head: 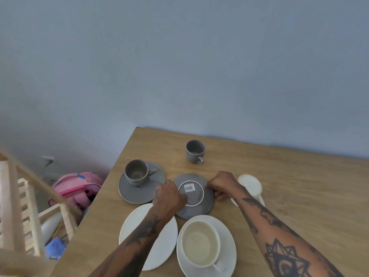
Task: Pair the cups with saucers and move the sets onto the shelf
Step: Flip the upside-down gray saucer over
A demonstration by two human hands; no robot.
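Your left hand (169,196) and right hand (219,183) pinch opposite rims of upside-down grey saucer (194,196), mid-table. Paired: grey cup on saucer (136,172), white cup on saucer (200,243). Loose: grey cup (195,151), white saucer (147,235), white cup (250,185), maybe w/ saucer under. Shelf (18,206): no sets seen.

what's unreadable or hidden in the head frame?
- Barcode label on the upside-down grey saucer: text too small to read.
- Left hand and right hand fingertips curl over the saucer's edges; their grip underneath is hidden.
- White cup at right: partly behind the right forearm; what it rests on is unclear.
- Wooden shelf: blurred, cut by the left edge.
- Empty white saucer: crossed by the left forearm.
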